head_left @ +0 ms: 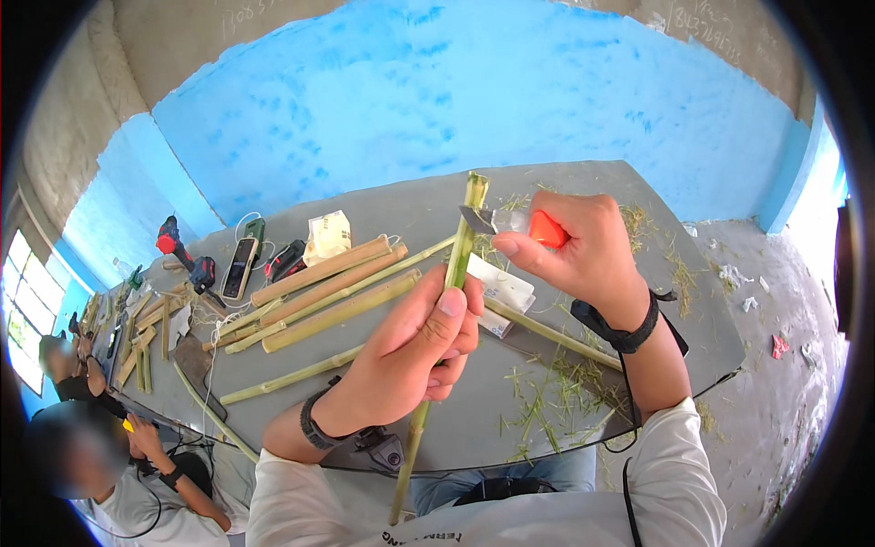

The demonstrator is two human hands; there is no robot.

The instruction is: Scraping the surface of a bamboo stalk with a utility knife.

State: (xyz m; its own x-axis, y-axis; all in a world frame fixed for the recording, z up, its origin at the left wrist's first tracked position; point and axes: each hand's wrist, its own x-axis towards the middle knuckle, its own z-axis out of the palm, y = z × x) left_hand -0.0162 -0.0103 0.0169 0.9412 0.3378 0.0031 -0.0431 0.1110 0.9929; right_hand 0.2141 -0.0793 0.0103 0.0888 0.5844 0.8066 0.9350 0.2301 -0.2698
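I see the green stalk (pixel 462 244) slanting up over the tabletop's (pixel 410 205) near edge, the person's left hand (pixel 415 339) curled tightly round it. The right hand (pixel 585 251) grips an orange-handled knife (pixel 512 222), blade against the stalk. Shavings (pixel 558 392) litter that near edge.

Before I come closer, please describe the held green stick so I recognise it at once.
Over the grey table, find the wearer's left hand. It grips the green stick. Unlike the sticks lying on the table, it has a knife against its upper part.
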